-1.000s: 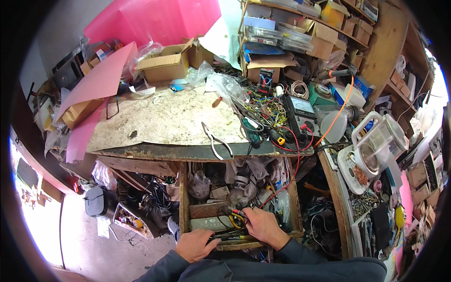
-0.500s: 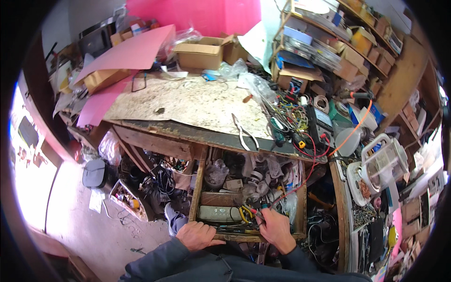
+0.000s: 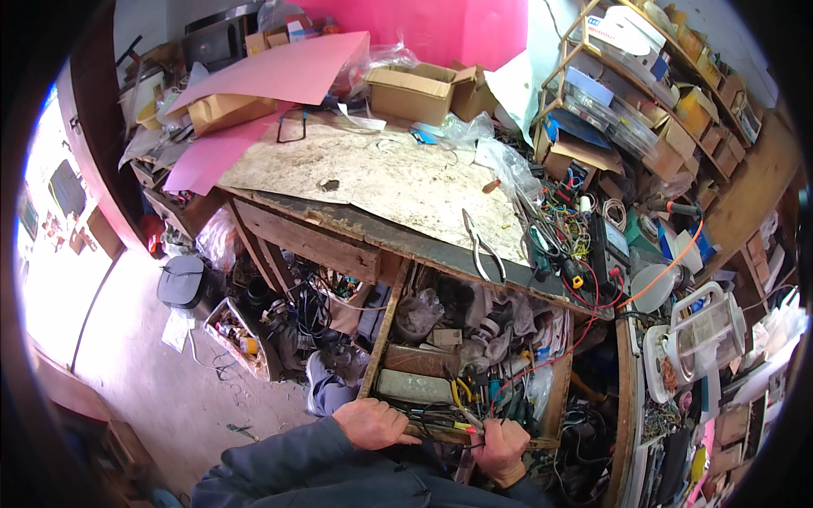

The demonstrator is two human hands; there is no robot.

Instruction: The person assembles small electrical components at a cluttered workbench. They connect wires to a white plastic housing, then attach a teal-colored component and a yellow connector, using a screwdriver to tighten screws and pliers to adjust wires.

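Drawer (image 3: 559,398), boxy, worn wood; left hand (image 3: 373,423) touching it

Your dark blue-grey top (image 3: 377,489) has a creased, full-length left sleeve (image 3: 273,457) and a matching right sleeve (image 3: 528,493), with a thin dark cord or fold (image 3: 417,484) down its front, and your left hand (image 3: 373,422) and right hand (image 3: 501,450) are bare.

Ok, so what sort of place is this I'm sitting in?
It looks like a small electrical repair workshop, judging by the long-handled pliers on the stained workbench, the tangle of coloured wires beside them and the crammed open drawer below.
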